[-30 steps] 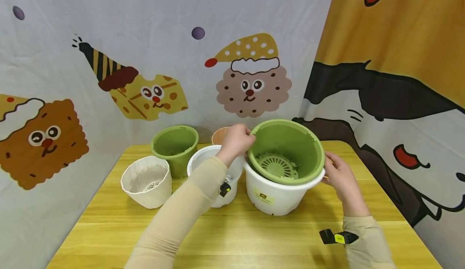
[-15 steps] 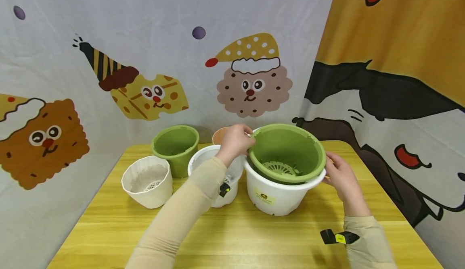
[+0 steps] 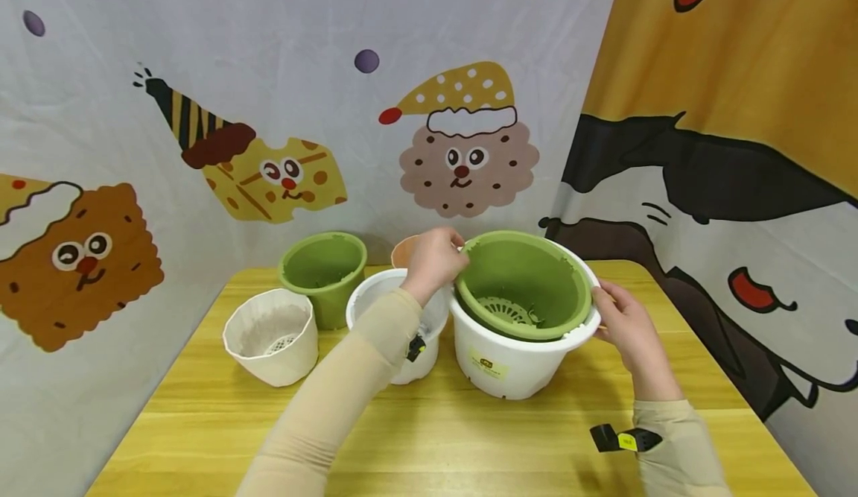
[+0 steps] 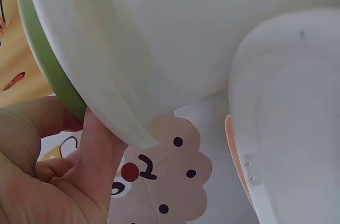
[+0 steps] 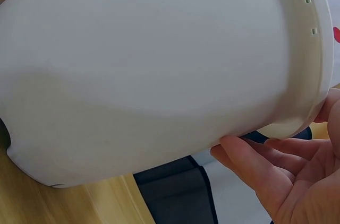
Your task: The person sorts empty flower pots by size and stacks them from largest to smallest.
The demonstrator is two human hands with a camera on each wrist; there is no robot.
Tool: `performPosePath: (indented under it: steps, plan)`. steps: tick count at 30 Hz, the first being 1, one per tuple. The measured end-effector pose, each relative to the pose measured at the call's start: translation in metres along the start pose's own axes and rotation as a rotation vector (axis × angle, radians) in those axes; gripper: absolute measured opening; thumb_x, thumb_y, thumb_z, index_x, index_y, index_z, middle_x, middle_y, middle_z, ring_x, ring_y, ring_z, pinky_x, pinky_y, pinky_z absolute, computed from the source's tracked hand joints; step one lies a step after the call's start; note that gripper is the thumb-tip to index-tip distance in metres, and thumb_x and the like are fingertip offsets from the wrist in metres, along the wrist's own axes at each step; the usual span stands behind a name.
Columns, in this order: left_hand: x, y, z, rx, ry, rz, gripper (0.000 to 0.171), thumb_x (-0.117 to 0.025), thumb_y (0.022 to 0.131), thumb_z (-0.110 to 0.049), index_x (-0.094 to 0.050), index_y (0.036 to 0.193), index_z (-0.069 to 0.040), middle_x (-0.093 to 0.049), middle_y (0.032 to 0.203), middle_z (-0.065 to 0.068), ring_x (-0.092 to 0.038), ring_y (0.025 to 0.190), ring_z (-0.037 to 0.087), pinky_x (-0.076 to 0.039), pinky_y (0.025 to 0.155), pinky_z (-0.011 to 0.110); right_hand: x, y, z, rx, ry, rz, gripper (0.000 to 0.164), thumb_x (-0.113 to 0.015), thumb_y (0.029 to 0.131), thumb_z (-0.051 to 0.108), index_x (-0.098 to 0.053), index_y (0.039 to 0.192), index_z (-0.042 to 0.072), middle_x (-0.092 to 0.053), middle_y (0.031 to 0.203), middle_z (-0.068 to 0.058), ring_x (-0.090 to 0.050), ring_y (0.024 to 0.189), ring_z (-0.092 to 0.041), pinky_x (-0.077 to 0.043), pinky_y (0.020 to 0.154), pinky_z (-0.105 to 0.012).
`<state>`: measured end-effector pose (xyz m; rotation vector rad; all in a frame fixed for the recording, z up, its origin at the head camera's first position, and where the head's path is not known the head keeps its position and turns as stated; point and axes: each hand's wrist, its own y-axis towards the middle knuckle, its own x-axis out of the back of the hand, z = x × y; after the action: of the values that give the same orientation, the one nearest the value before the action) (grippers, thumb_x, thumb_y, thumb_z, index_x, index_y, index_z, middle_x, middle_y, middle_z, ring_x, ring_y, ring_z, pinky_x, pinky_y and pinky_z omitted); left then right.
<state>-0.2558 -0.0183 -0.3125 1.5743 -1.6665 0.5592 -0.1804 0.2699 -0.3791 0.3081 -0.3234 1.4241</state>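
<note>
A green flower pot (image 3: 536, 281) with a slotted bottom sits tilted inside a large white flower pot (image 3: 509, 370) on the table. My left hand (image 3: 436, 262) pinches the green pot's rim at its left side; in the left wrist view, a finger (image 4: 98, 155) also lies against the white rim. At the right side, my right hand (image 3: 630, 325) holds the white pot by its rim. Its fingers (image 5: 249, 163) touch the outer wall in the right wrist view. The green pot's lower outside is hidden within the white one.
Left of the pair stand a smaller white pot (image 3: 429, 355), partly behind my left forearm, a cream faceted pot (image 3: 281, 355) and another green pot (image 3: 335, 303). An orange pot (image 3: 402, 251) shows behind. The wooden table (image 3: 496, 445) ends at a printed cloth (image 3: 268, 72).
The green pot has dropped lower and tipped back, then shifted slightly left, so more white rim shows at the right. Both hands stay almost in place.
</note>
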Motion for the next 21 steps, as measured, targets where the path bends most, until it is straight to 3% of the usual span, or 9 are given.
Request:
performPosePath:
  steps: [8, 13, 16, 21]
  plan:
    - [0.001, -0.001, -0.002, -0.101, 0.143, 0.022, 0.026, -0.067, 0.093, -0.016, -0.07, 0.116, -0.003, -0.071, 0.109, 0.009, -0.066, 0.097, 0.024, -0.054, 0.089, 0.038, 0.001, 0.0, 0.001, 0.0, 0.002, 0.004, 0.064, -0.036, 0.106, 0.04, -0.031, 0.151, -0.005, -0.046, 0.133, -0.03, -0.059, 0.085, -0.003, -0.057, 0.072, -0.021]
    - [0.002, -0.003, -0.007, -0.204, 0.341, 0.017, 0.01, -0.066, 0.095, -0.017, -0.075, 0.096, -0.013, -0.072, 0.092, 0.001, -0.065, 0.08, 0.019, -0.055, 0.072, 0.035, 0.0, -0.001, 0.001, -0.007, 0.008, 0.0, 0.064, -0.037, 0.106, 0.04, -0.032, 0.151, -0.006, -0.046, 0.133, -0.03, -0.06, 0.083, -0.003, -0.058, 0.071, -0.021]
    - [0.002, -0.006, -0.012, -0.277, 0.432, -0.015, 0.01, -0.066, 0.095, -0.018, -0.075, 0.097, -0.017, -0.073, 0.09, -0.003, -0.066, 0.076, 0.017, -0.054, 0.063, 0.035, 0.001, -0.001, 0.001, -0.014, 0.003, -0.003, 0.064, -0.037, 0.106, 0.04, -0.031, 0.151, -0.005, -0.046, 0.133, -0.03, -0.059, 0.083, -0.003, -0.057, 0.071, -0.021]
    - [0.003, -0.008, -0.016, -0.265, 0.375, -0.018, 0.025, -0.067, 0.095, -0.023, -0.071, 0.119, -0.018, -0.073, 0.11, -0.002, -0.069, 0.09, 0.019, -0.056, 0.068, 0.036, 0.0, 0.0, 0.001, -0.009, -0.001, -0.006, 0.064, -0.037, 0.106, 0.042, -0.032, 0.151, -0.004, -0.047, 0.134, -0.029, -0.06, 0.084, -0.003, -0.057, 0.072, -0.021]
